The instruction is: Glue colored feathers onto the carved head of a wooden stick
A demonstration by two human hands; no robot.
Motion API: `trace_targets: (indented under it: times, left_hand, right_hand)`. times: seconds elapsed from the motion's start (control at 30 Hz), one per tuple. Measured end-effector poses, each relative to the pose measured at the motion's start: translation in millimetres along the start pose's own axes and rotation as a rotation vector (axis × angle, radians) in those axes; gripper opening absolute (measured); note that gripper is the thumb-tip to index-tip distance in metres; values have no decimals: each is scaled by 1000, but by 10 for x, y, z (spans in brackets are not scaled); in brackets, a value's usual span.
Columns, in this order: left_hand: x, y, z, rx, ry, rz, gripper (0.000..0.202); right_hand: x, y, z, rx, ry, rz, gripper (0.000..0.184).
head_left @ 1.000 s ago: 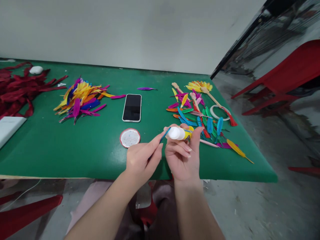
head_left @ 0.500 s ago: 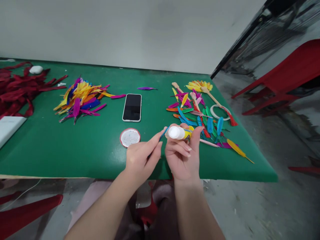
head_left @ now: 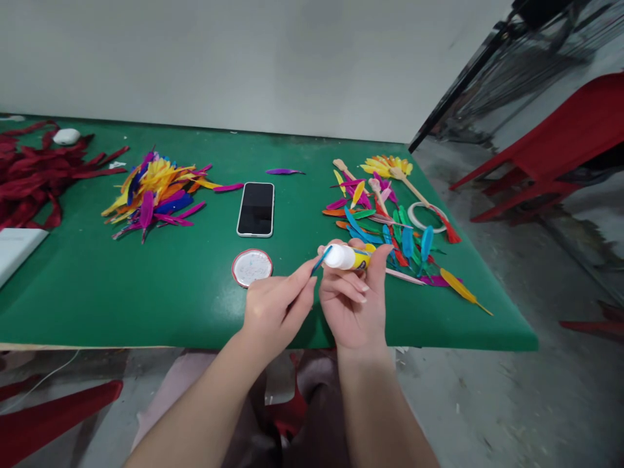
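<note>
My right hand (head_left: 355, 304) is wrapped round a glue bottle (head_left: 347, 258), white at its tip end and yellow behind, held just above the green table's (head_left: 146, 286) front edge. My left hand (head_left: 275, 309) pinches a thin blue feather (head_left: 322, 259) whose end meets the bottle's white tip. A round white lid (head_left: 252, 267) lies on the table just left of my hands. Behind my right hand spreads a scatter of coloured feathers (head_left: 390, 227).
A black phone (head_left: 256, 208) lies face up mid-table. A heap of yellow, purple and orange feathers (head_left: 151, 192) sits to its left, dark red feathers (head_left: 29, 172) beyond. Wooden sticks and a white ring (head_left: 424, 218) lie at the right. A red chair (head_left: 560, 149) stands beyond the table.
Almost nothing differs: both hands keep the feather against the bottle tip. The view has shifted slightly, so everything sits a little further left.
</note>
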State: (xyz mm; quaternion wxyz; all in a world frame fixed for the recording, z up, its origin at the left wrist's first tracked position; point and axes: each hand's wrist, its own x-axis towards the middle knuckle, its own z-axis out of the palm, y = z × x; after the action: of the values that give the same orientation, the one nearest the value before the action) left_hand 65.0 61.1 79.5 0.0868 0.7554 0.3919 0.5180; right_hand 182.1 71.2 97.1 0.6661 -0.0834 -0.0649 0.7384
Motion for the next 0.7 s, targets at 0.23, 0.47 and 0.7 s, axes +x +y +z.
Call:
trace_targets:
  times: [0.23,0.47,0.7]
  left_hand:
    - [11,10,-2,15,12,6,24]
    - [-11,-6,18,-1,-3,33,23]
    - [1,-17,11,10,15,-7,25]
  right_hand:
    - [2,-2,-29,21,-25,1,20]
    - [5,-8,-32,24,0,-3,21]
    - [2,-9,-30,16,8,14,21]
